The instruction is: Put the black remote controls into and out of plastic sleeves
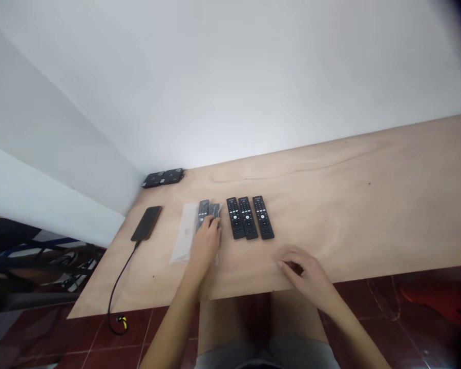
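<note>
**A:** From where I'm standing, looking over that head camera's shoulder, what's the left hand (205, 246) on?

**B:** Two remote controls (209, 209) inside a clear plastic bag (183, 234), lying on the plywood counter (369, 205). The fingers (214, 222) are together, curled down over the remotes and touching them. I can't tell whether they're clamped.

**A:** And those three loose remote controls (248, 218)?

**B:** Side by side, at about two o'clock from that hand, just beside the bag, buttons up. The middle one touches its neighbours.

**A:** What about the right hand (301, 271)?

**B:** It's at about four o'clock from the loose remotes, near them but not touching. Its fingers (282, 265) are loosely together, with nothing between them that I can see.

**A:** Anything else on the counter?

**B:** A smartphone (146, 223) at nine o'clock from the left hand, its black cable (119, 292) dropping over the edge toward the red tiled floor (115, 348), and a flat black unit (163, 178) at the wall, around eleven o'clock.
</note>
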The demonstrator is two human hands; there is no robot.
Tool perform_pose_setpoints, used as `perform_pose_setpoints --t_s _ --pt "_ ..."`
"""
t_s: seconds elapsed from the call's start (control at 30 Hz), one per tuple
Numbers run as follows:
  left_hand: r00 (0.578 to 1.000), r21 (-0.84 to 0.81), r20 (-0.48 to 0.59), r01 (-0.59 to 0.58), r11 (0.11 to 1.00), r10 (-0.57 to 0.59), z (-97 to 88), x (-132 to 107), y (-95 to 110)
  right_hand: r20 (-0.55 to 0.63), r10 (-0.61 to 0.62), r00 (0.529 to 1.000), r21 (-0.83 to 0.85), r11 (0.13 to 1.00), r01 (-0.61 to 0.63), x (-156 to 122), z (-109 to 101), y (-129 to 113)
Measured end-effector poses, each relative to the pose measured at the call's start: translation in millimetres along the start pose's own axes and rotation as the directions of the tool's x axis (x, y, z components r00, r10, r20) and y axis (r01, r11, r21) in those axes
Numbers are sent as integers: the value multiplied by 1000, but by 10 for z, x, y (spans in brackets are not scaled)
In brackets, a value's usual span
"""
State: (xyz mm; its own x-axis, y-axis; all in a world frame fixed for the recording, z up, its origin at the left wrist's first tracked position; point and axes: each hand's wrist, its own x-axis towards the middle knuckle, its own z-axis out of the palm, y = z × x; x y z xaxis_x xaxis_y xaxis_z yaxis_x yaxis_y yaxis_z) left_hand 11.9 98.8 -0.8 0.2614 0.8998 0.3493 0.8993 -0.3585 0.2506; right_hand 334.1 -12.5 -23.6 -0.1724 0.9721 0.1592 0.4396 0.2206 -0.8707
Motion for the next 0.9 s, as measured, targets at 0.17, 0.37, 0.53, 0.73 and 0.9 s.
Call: perform_pose_setpoints --t_s 0.17,0.37,0.53,0.73,0.9 --pt "987 -20 87 -133 991 134 40 165 86 -16 -27 1000 -15 1000 27 -21 30 -13" --pt "971 -23 129 -201 979 202 -26 -40 306 -20 -63 998 23 998 64 -37 -15 -43" --pt "954 -78 132 -262 962 271 -199 -501 552 16 -84 996 -36 996 85 -69 13 -117" --pt "923 -176 220 -282 943 317 -254 -952 884 159 -93 983 -58 993 103 -199 178 -330" --pt "943 -259 170 -239 936 288 -251 -1020 791 179 -167 969 -44 983 178 -170 93 -239"
